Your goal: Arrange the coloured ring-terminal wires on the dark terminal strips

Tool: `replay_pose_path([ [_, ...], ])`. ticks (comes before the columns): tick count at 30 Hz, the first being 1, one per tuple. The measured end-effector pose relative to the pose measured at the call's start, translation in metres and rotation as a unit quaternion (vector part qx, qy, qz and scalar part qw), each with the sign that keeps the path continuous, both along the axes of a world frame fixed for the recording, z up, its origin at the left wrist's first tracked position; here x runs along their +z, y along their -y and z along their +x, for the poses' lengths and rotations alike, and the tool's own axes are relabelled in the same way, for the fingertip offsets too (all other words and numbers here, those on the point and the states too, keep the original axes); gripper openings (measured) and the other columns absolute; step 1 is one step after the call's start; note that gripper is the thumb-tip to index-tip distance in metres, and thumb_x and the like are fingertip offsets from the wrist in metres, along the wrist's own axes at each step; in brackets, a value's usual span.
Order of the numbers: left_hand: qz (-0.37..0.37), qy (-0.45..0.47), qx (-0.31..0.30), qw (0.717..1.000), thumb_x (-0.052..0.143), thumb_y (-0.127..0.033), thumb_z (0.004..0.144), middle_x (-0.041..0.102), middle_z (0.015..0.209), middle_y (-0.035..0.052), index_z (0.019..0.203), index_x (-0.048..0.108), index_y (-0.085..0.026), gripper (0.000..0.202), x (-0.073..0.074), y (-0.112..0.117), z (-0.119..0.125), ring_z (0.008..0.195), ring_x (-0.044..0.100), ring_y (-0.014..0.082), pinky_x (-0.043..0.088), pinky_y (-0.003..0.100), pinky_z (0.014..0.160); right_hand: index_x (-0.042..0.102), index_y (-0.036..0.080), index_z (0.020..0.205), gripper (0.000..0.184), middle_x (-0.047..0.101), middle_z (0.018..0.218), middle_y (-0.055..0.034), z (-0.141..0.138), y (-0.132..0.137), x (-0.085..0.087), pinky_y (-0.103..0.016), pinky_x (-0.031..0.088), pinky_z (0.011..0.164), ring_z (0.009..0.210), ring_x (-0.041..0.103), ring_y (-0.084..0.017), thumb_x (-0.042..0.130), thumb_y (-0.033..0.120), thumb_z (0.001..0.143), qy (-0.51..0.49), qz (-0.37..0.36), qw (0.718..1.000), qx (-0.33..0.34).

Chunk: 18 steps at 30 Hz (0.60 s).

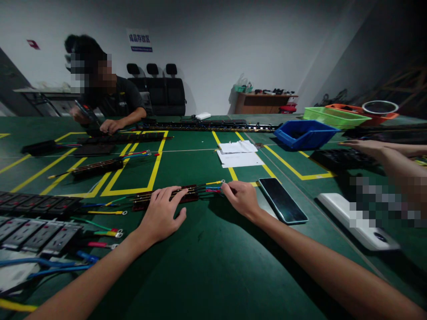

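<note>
A dark socket strip point(191, 194) with metal rails along it lies on the green table in front of me. My left hand point(164, 211) rests across its middle, fingers stretched out flat and the thumb apart from it. From the strip's right end run several coloured wires point(212, 188), with a ring terminal on the yellow one. My right hand point(243, 199) is closed in a pinch at the ends of the blue and red wires; its fingertips partly hide them. A phone point(283, 200) lies just right of that hand.
At left are rows of socket modules point(50, 235) with loose wires. White papers point(239, 153), a blue bin point(305, 134) and a white device point(356, 220) are on the table. A co-worker point(110, 98) handles a tool across it; another person's arm point(390, 153) reaches in at right.
</note>
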<state>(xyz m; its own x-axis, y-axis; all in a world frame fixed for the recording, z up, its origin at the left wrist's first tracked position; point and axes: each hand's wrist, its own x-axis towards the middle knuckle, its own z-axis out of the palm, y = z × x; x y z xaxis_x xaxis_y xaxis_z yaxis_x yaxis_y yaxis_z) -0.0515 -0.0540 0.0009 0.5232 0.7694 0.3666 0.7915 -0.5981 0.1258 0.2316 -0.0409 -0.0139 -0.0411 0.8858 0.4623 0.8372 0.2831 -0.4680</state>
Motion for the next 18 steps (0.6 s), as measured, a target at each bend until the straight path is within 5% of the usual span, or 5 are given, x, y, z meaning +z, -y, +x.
replay_pose_path([
  [6, -0.002, -0.002, 0.001, 1.000, 0.056, -0.035, 0.094, 0.058, 0.138, 0.0151, 0.141, 0.056, -0.019, 0.050, 0.0004, 0.0001, 0.0004, 0.126, 0.053, 0.0348, 0.040, 0.059, 0.107, 0.073, 0.024, 0.093, 0.032, 0.075, 0.082, -0.0039, -0.0011, -0.0012, 0.0022, -0.028, 0.037, 0.061, 0.071, 0.065, -0.020, 0.047, 0.042, 0.097, -0.071, -0.006, 0.996, -0.062],
  [13, -0.005, -0.004, 0.001, 1.000, 0.055, -0.035, 0.095, 0.058, 0.138, 0.0155, 0.142, 0.056, -0.019, 0.050, 0.0003, 0.0002, 0.0000, 0.127, 0.053, 0.0348, 0.040, 0.059, 0.107, 0.068, 0.024, 0.078, 0.033, 0.072, 0.075, -0.0022, -0.0026, -0.0036, 0.0030, -0.028, 0.026, 0.055, 0.068, 0.063, -0.020, 0.052, 0.046, 0.097, -0.005, -0.075, 0.992, -0.098],
  [18, -0.004, -0.004, 0.002, 1.000, 0.056, -0.035, 0.095, 0.058, 0.138, 0.0151, 0.141, 0.056, -0.019, 0.049, 0.0005, 0.0009, -0.0003, 0.127, 0.053, 0.0343, 0.040, 0.059, 0.108, 0.063, 0.023, 0.074, 0.035, 0.068, 0.072, -0.0028, -0.0004, -0.0056, 0.0000, -0.029, 0.029, 0.057, 0.064, 0.059, -0.019, 0.048, 0.043, 0.099, -0.012, -0.052, 0.998, -0.042],
])
